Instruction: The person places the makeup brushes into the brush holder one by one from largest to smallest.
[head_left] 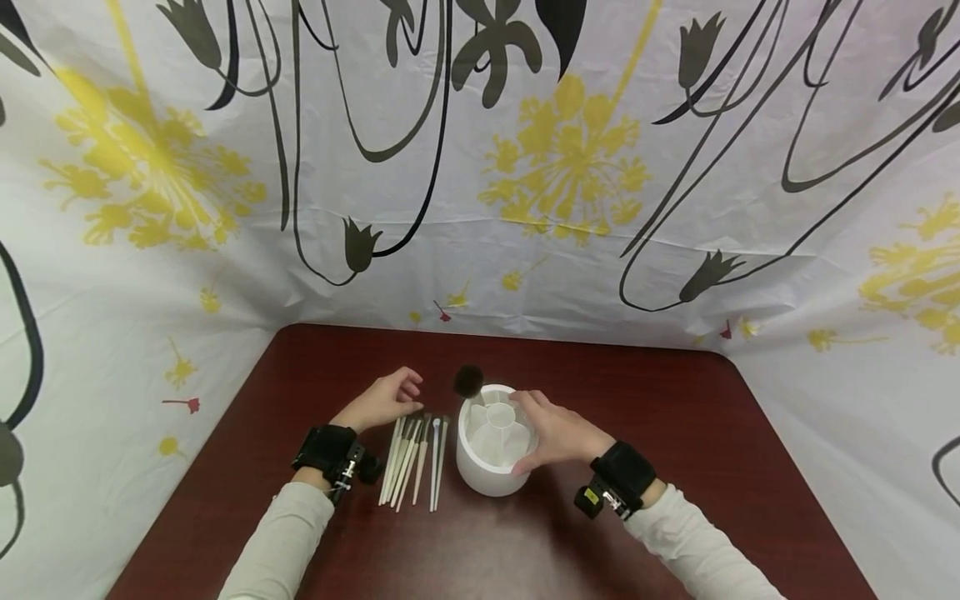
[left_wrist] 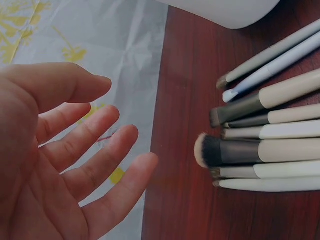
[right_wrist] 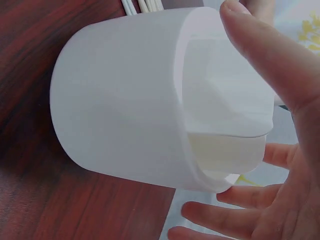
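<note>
A white round brush holder (head_left: 487,479) with inner dividers stands upright on the table. My right hand (head_left: 558,429) spans its rim, thumb at the near side and fingers at the far side; the right wrist view shows the thumb (right_wrist: 270,47) over the rim. One makeup brush with a large dark round head (head_left: 468,381) leans up from the holder's back left. My left hand (head_left: 382,402) hovers by the heads of several makeup brushes (head_left: 405,458) lying in a row left of the holder. In the left wrist view its fingers (left_wrist: 107,200) are loosely bent, holding nothing.
The dark red wooden table (head_left: 637,400) has rounded far corners. A white cloth (head_left: 420,192) with yellow flowers and dark stems hangs behind it and along the sides. Pale brush handles point toward the table's near side.
</note>
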